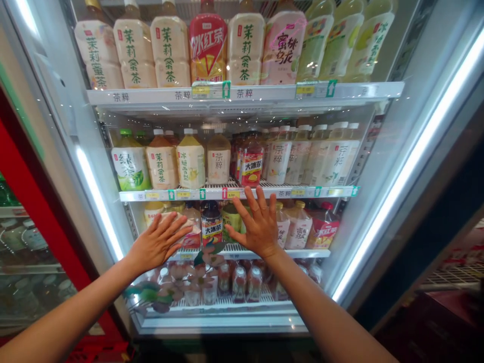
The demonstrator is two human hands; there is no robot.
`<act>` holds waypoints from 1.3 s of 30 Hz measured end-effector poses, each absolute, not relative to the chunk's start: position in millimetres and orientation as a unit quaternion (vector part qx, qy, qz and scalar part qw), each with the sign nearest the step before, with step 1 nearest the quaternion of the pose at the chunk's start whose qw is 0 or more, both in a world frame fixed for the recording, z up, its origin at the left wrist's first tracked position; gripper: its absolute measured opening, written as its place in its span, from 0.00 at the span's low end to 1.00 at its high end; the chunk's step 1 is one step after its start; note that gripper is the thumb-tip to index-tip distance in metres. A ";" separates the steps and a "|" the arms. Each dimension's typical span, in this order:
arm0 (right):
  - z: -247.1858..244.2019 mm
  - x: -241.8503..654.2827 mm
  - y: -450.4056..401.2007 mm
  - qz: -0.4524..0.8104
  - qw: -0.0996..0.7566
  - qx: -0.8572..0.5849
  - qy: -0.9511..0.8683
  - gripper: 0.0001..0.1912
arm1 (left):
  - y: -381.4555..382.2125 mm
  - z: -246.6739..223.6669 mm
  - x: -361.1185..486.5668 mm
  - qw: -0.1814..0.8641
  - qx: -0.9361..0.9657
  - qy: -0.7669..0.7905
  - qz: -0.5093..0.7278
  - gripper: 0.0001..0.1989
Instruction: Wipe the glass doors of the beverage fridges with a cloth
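Observation:
Both my arms reach forward toward a lit drinks fridge with bottled teas on its shelves. My left hand (pixel 159 241) is held palm down, fingers stretched out, with nothing in it; it overlaps the lower-shelf bottles. My right hand (pixel 259 224) is raised with its fingers spread wide, also holding nothing. Just above its fingertips runs the middle shelf's front edge (pixel 264 193). A dark-capped iced tea bottle (pixel 251 164) stands on that shelf behind the fingers. Between my hands shows another dark-capped bottle (pixel 212 227). Whether either hand touches anything, I cannot tell.
Large tea bottles (pixel 172 48) fill the top shelf (pixel 151 96). Small bottles (pixel 239 282) line the bottom shelf. A leafy flower pattern (pixel 159 295) appears low in front. Bright light strips (pixel 408 166) run down both sides. A red-framed fridge (pixel 41 222) stands at left.

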State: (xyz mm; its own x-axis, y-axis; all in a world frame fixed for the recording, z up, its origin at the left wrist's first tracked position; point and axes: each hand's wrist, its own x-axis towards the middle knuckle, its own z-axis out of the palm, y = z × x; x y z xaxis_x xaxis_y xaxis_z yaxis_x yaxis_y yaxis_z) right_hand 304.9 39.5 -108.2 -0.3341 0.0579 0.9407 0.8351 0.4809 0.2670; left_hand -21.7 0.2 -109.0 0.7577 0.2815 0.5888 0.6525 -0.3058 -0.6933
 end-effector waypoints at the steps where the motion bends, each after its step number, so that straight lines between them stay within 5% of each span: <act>1: -108.0 305.1 39.2 -0.402 0.483 -0.314 -0.712 0.48 | -1.9 -109.7 -28.3 0.506 -0.794 -0.290 -0.172 0.41; 8: -109.5 305.1 40.0 -0.410 0.483 -0.305 -0.711 0.46 | 6.5 -6.5 -50.8 0.490 -0.724 -0.401 -0.276 0.38; 17: -112.7 303.7 43.0 -0.422 0.475 -0.318 -0.704 0.47 | -11.9 -128.7 -87.8 0.503 -0.763 -0.356 -0.193 0.40; 25: -112.1 304.7 41.7 -0.409 0.473 -0.318 -0.712 0.48 | 7.7 -3.0 -69.8 0.470 -0.702 -0.452 -0.286 0.35; 34: -111.4 304.3 41.1 -0.404 0.474 -0.321 -0.714 0.48 | -7.0 -112.3 -63.4 0.497 -0.776 -0.340 -0.186 0.39; 39: -109.6 304.4 40.3 -0.406 0.477 -0.318 -0.712 0.48 | 6.8 -37.8 -36.5 0.483 -0.754 -0.374 -0.240 0.38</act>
